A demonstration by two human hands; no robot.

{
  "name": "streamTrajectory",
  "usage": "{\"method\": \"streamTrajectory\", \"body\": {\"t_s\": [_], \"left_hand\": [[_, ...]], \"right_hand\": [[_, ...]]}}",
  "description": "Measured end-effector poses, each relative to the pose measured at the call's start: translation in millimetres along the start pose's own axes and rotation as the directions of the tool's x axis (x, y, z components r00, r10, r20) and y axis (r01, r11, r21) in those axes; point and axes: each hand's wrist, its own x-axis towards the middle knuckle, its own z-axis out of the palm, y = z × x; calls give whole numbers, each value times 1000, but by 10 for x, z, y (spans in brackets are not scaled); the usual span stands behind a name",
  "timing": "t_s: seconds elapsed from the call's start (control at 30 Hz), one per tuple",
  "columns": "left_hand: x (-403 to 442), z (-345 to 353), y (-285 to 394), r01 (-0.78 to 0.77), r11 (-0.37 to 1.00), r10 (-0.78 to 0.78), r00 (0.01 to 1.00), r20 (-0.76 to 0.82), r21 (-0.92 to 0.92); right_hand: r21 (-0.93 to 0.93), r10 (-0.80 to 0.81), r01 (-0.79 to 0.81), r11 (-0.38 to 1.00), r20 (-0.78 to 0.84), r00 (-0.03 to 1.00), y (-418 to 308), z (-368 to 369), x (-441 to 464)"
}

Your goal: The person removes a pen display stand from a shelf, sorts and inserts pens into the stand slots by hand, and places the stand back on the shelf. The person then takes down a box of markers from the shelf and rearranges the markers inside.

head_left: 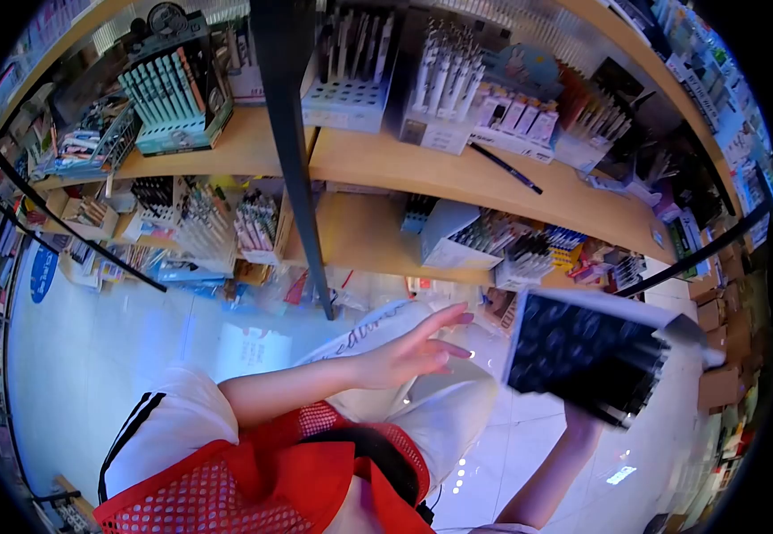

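My right hand [584,425] grips a pen display box [573,343] from below, its fingers mostly hidden behind it. The box is tilted, with pale sides and a black top full of round holes. Several dark pens [640,392] with shiny ends stand along its right end. To the left of the box, my left hand [417,349] is held in the air with fingers apart and nothing in it. Beyond both hands, a dark pen [506,169] lies loose on the wooden shelf [360,165].
Pen displays fill the shelves, among them a green one [168,102] and a white one [444,98]. A black metal post [293,151] stands before the shelves. Cardboard boxes [720,389] are stacked at right. Below lies a glossy tiled floor [119,329].
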Motion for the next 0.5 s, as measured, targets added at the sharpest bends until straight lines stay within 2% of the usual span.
{"method": "streamTrajectory", "body": {"t_s": [0.03, 0.1, 0.17, 0.2, 0.23, 0.27, 0.3, 0.33, 0.37, 0.43, 0.5], "left_hand": [[-117, 37, 11, -6, 1000, 6, 999, 40, -7], [-342, 111, 63, 90, 992, -86, 995, 44, -85], [-520, 177, 82, 191, 961, -187, 982, 39, -200], [-611, 123, -113, 128, 983, -135, 990, -47, -129], [-690, 52, -139, 337, 918, -376, 906, -193, -208], [-780, -89, -257, 303, 932, -347, 902, -257, -198], [-862, -196, -347, 271, 943, -320, 892, -318, -191], [-878, -237, -286, 307, 939, -345, 843, -413, -157], [-874, -299, -216, 347, 929, -362, 785, -503, -128], [-929, -600, -411, 346, 933, -334, 743, -580, -94], [-897, -762, -488, 293, 955, -254, 705, -662, -55]], "right_hand": [[-194, -137, 120, 974, -77, 988, 175, -55, -2], [-570, -442, 300, 765, -127, 888, 471, -137, 7], [-614, -335, 218, 759, -81, 939, 545, -66, -88], [-492, -64, 44, 869, -24, 998, 635, 60, -204], [-375, 203, -164, 912, 67, 977, 730, 277, -357], [-273, 442, -386, 881, 184, 878, 823, 508, -511], [-193, 628, -600, 777, 315, 712, 894, 703, -638], [-304, 698, -650, 696, 75, 712, 940, 926, -641], [-305, 716, -672, 675, 49, 696, 886, 1079, -589], [-264, 723, -676, 688, 171, 669, 1311, 1132, -464], [-164, 700, -682, 713, 204, 684, 1552, 1295, -397]]}}
